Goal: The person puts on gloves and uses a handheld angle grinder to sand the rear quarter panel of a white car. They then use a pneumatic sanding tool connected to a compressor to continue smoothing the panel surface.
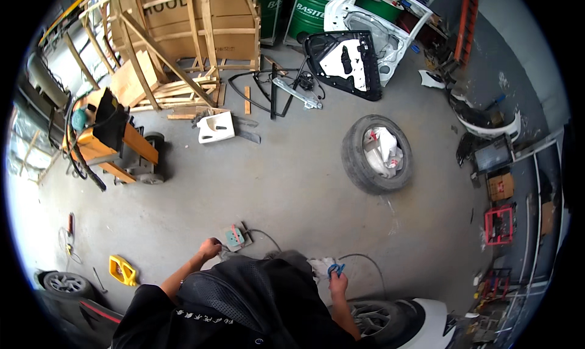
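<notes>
Right hand (338, 283) seen closed around a blue-handled tool (334, 268), with a white rag (319, 265) bunched just beside it; whether the rag is also gripped cannot be told; a thin hose (365, 260) is seen arcing on the floor (286, 184) right by that hand. Left hand (210, 249) curled into a loose fist, nothing visibly pinched; nearest thing is a small green-and-grey box (235, 237) on the floor, just beside the knuckles, a cable running off it. A dark mesh-backed garment fills the lower middle between the forearms. A car wheel (373, 317) with white bodywork is seen just below the right hand; a yellow tool (122, 270) lies on the floor well left of the left hand, another wheel (66, 282) further left. Mid-distance: a loose tyre (376, 154) lying flat, white bags stuffed in its centre; an orange machine on wheels (113, 145) at left. Farthest: wooden crates (183, 32), a black door trim panel (344, 62) propped against a white car door (378, 26), green drums (311, 10) behind.
</notes>
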Demonstrator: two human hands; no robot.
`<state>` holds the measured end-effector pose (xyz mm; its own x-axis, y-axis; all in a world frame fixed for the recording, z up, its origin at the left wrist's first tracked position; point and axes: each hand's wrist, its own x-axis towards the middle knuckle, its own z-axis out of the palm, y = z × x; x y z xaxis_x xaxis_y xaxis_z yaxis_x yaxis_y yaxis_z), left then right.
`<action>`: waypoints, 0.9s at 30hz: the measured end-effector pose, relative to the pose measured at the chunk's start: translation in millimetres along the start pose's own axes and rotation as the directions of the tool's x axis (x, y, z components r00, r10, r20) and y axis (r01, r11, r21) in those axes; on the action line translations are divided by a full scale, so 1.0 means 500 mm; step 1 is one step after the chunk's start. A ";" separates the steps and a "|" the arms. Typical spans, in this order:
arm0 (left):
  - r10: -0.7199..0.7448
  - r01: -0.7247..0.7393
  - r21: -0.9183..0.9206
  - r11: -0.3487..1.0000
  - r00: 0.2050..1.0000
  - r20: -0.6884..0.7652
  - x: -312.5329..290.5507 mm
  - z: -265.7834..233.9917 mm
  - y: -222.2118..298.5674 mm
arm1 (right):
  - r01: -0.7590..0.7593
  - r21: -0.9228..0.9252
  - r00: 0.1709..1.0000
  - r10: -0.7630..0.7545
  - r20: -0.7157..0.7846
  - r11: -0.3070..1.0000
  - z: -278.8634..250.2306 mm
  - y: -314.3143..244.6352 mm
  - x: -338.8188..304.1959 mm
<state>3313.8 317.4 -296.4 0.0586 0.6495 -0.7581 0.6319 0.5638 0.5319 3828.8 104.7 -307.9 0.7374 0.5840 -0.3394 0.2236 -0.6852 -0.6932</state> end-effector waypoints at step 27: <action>-0.244 0.155 -0.354 0.922 0.944 -0.223 -0.128 0.339 0.128 | 0.017 -0.262 0.922 0.086 0.378 0.965 -0.210 -0.308 0.472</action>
<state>3481.3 225.6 -278.0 -0.2711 0.5890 -0.7613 0.3183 0.8013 0.5066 4035.3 302.7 -214.6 0.4584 0.6436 -0.6128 0.3955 -0.7653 -0.5079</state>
